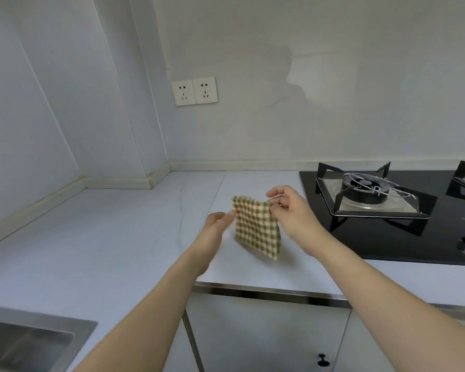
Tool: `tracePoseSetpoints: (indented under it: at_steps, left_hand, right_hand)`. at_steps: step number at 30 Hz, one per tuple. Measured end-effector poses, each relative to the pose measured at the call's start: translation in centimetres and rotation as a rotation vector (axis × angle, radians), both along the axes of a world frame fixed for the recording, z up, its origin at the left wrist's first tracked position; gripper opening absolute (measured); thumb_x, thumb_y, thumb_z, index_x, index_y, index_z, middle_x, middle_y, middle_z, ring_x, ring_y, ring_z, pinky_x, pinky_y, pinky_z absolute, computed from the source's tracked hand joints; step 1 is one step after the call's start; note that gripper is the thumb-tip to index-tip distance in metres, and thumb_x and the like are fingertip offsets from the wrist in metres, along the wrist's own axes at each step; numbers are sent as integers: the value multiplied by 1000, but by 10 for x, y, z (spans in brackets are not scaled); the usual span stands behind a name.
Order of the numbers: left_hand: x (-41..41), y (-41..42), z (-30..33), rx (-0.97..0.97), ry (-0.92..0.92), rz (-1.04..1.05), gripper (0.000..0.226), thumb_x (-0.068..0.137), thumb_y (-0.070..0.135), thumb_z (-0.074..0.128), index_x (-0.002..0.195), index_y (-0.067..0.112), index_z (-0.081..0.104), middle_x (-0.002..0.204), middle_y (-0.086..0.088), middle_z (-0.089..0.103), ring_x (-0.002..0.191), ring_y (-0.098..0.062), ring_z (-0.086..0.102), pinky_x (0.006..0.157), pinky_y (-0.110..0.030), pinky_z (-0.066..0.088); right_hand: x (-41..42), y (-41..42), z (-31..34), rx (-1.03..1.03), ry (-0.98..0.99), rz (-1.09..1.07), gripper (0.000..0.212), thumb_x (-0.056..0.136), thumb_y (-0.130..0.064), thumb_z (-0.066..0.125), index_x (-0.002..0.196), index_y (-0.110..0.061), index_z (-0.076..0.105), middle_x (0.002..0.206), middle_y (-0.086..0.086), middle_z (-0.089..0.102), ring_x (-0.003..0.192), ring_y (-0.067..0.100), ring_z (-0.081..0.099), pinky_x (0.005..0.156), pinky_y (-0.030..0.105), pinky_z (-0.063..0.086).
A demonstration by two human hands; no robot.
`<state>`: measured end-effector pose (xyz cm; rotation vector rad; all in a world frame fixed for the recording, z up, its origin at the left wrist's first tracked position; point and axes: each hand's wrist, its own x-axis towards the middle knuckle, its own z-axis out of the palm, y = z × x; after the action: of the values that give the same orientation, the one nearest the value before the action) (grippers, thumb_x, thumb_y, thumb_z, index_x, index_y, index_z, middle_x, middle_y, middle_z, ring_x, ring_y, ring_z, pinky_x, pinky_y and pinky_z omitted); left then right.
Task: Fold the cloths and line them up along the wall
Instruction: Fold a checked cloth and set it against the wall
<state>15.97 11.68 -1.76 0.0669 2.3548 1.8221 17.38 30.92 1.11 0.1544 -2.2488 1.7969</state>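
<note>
A small green, orange and cream checked cloth [255, 229] hangs folded just above the pale countertop [118, 237], roughly in the middle of the view. My right hand [287, 210] pinches its upper right corner between thumb and fingers. My left hand [215, 229] is at its upper left edge, fingertips on the fabric there. The cloth's lower edge droops toward the counter; whether it touches the surface I cannot tell. No other cloth is in sight.
A black glass gas hob [387, 210] with metal pan supports lies right of the cloth. A steel sink [24, 347] is at the lower left. The wall [279, 103] with two sockets [194, 91] runs behind the counter. Cabinet doors [266, 334] are below the counter's front edge.
</note>
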Motion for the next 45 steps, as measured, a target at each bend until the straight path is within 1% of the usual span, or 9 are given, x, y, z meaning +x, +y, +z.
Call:
tracePoseSetpoints:
  at_steps: [6,10,14,19,22,26,29,41,45]
  left_hand:
    - [6,21,25,319,-58,-128,67,79,69,56,130,25,56,126,1,65,118,-19,58,108,-46,37]
    - [9,47,35,465,-33,-52,51,83,57,62,118,20,65,114,-1,71,109,-23,65,103,-50,45]
    - [10,68,42,398,70,67,36,94,46,54,103,14,66,102,2,73,97,-20,68,87,-42,55]
    - [-1,84,38,220,226,123,31,98,38,46,95,9,57,91,0,62,83,-17,60,74,-37,53]
    - [-20,89,23,141,251,149,28,99,36,43,95,11,56,87,-1,61,79,-17,59,75,-43,55]
    - [-66,94,-4,46,312,214,32,99,36,40,81,10,47,73,1,48,67,-16,46,60,-37,43]
    - [-101,101,-9,3,308,252,32,101,33,39,73,16,40,68,4,43,63,-14,41,58,-32,37]
    - [-98,145,175,-31,106,166,33,102,32,37,72,18,38,66,6,40,59,-12,38,56,-28,34]
    - [-89,180,206,-27,86,117,32,102,31,38,74,16,40,68,4,45,61,-13,41,58,-29,36]
  right_hand:
    - [21,4,51,-153,24,81,31,92,4,45,106,-21,56,81,-6,64,72,8,58,68,25,46]
    - [30,21,61,-206,6,35,33,91,5,43,110,-19,56,85,-1,63,75,12,58,65,25,45]
    - [24,40,55,-393,-137,-128,25,93,-8,49,114,-20,56,108,6,62,85,19,61,70,33,49]
    - [10,42,24,-481,-480,-53,34,96,-43,50,104,-14,67,95,5,73,86,23,69,77,35,55]
    - [-15,35,0,-403,-426,-226,32,98,-39,47,104,-12,63,95,6,70,81,21,68,62,29,53]
    - [-67,31,-28,-95,-233,-432,39,99,-44,38,106,-8,52,104,7,61,95,25,61,86,45,51]
    - [-98,34,-34,143,-185,-473,35,102,-42,32,98,-9,46,96,6,57,88,26,55,73,36,40]
    - [-94,79,143,-37,-389,-482,30,101,-39,37,100,-11,45,83,3,54,69,17,53,54,27,42]
    - [-78,113,180,-68,-420,-550,31,101,-40,38,105,-10,46,88,3,56,72,15,53,59,28,43]
